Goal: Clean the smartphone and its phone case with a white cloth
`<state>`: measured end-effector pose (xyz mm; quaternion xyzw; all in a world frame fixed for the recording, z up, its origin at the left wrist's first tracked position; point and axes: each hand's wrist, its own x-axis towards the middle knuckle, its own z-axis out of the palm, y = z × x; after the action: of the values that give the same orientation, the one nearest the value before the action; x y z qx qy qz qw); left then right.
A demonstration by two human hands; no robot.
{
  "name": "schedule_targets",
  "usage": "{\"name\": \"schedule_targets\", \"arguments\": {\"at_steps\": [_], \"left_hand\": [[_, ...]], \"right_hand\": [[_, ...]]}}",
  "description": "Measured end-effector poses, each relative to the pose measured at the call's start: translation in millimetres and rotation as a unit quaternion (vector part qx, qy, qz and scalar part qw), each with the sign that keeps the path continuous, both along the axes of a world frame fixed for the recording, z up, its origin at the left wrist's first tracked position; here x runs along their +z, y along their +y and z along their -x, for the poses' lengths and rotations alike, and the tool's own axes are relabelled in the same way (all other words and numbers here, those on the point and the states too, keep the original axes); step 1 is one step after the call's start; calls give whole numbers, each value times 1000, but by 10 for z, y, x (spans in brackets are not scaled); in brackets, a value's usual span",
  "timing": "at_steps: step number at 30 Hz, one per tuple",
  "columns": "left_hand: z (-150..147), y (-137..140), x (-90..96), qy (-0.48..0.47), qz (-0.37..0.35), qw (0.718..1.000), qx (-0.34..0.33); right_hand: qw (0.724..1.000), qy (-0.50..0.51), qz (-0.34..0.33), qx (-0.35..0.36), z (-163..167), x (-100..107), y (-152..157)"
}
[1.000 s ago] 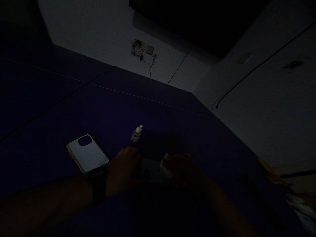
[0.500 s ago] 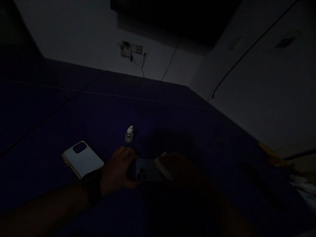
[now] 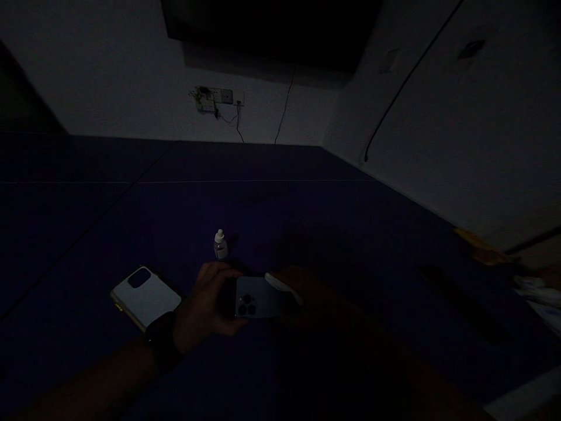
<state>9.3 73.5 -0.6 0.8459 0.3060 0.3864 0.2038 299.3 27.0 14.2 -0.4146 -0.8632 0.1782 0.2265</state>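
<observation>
A phone (image 3: 259, 296) lies with its back and camera lenses facing up. My left hand (image 3: 208, 301), with a dark watch (image 3: 162, 339) on its wrist, grips the phone's camera end between thumb and fingers. Against the phone's other end, my right hand (image 3: 309, 289) is closed around a white cloth (image 3: 280, 283); shadow hides most of those fingers. Left of my left hand rests a pale phone case (image 3: 153, 297) with a camera cutout. A small dropper bottle (image 3: 221, 248) stands upright just beyond my left hand.
The dark blue surface (image 3: 245, 210) runs back to a wall with sockets (image 3: 214, 96) and cables below a dark screen (image 3: 272, 29). To the right lie a long dark object (image 3: 460, 304), a yellow item (image 3: 480, 245) and white crumpled material (image 3: 537, 289).
The view has tilted and shifted. The cloth in my right hand now sits nearer the phone's far edge, leaving more of its back uncovered. My left hand keeps its hold.
</observation>
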Motion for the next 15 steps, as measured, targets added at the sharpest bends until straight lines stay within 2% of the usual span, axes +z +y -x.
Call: {"name": "schedule_targets", "arguments": {"at_steps": [3,5,8,11,13,15], "left_hand": [[-20,-87,142,-43,60,997,1],[-27,-172,254,-79,154,985,-12],[-42,-289,377,-136,274,950,-60],[-104,-356,411,-191,345,918,-44],[-184,-375,393,-241,393,887,-29],[-284,-385,358,-283,445,849,-43]], "right_hand": [[997,76,19,-1,24,7,-35],[990,130,44,-22,53,21,-78],[972,209,87,-66,140,35,-141],[943,278,147,-109,268,31,-178],[923,310,176,-144,356,18,-188],[907,329,197,-176,431,5,-192]]}}
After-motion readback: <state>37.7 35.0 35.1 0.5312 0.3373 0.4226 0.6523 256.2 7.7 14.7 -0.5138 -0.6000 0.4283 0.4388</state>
